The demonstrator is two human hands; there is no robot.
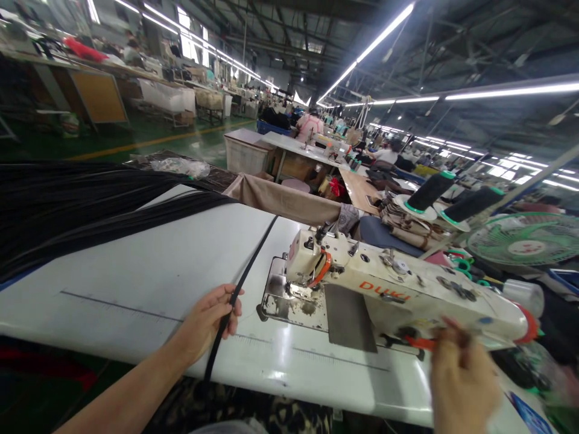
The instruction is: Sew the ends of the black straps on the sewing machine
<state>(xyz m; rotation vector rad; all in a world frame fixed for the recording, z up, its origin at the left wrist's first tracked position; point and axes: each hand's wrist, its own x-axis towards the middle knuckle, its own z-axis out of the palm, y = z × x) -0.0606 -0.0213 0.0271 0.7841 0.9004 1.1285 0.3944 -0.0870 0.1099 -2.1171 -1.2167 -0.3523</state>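
Observation:
My left hand (210,319) is closed on a narrow black strip (250,265). The strip runs across the white sewing table (149,259), from its far edge down over the near edge. To the right of that hand stands a cream sewing machine (348,265) with orange lettering. Its needle area and worn metal plate (294,310) have no fabric on them. My right hand (465,383) is in front of the machine body, blurred by motion. Close to its fingertips is a slim orange item (420,343) at the machine's base; whether the fingers touch it I cannot tell.
A large bundle of black strips (90,217) covers the table's left side. Behind the table hangs a beige cloth bin (284,199). Black thread cones (432,191) and a green fan (525,241) stand at the right. Other people work farther back.

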